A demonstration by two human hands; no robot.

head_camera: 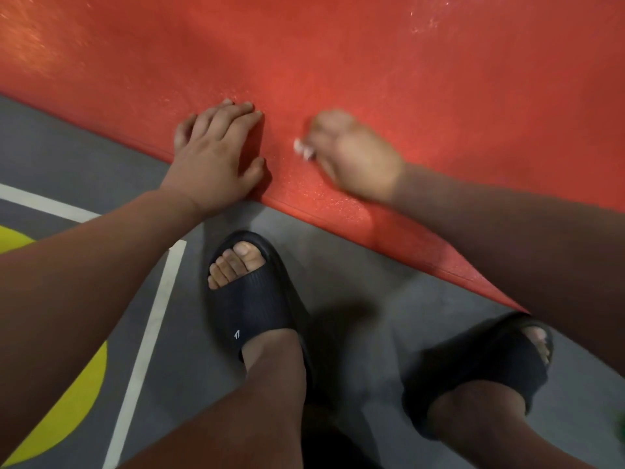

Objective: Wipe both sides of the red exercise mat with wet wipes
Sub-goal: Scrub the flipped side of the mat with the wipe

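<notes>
The mat (439, 96) is spread flat on the grey floor (338, 282), one face up, and fills the upper part of the view. Its near edge runs slantwise just ahead of two black slides (250, 299) worn on the person's feet.

The left hand (216, 154) is laid flat on the mat at that near edge. Its fingers are straight and close together, nothing is held in it, and it appears to be used as a brace. The right hand (351, 154) is set on the mat just beside the left one, a little further in from the edge. Its fingers are curled round a small white wipe (302, 148), of which only a bit shows past the fingertips. This hand is blurred, so the exact grip cannot be made out.

The step in hand is judged to be the wiping of the upper face, along the strip by the near edge. Pale glints are seen on the far parts of the mat; they may be wet traces, but this cannot be told for sure. The lower face is hidden against the floor, so it cannot be said whether it has been wiped. If it has not, a turn of the mat and a second wiping are left.

White lines (148, 333) and a yellow patch (77, 401) are painted on the floor, left of the slides.
</notes>
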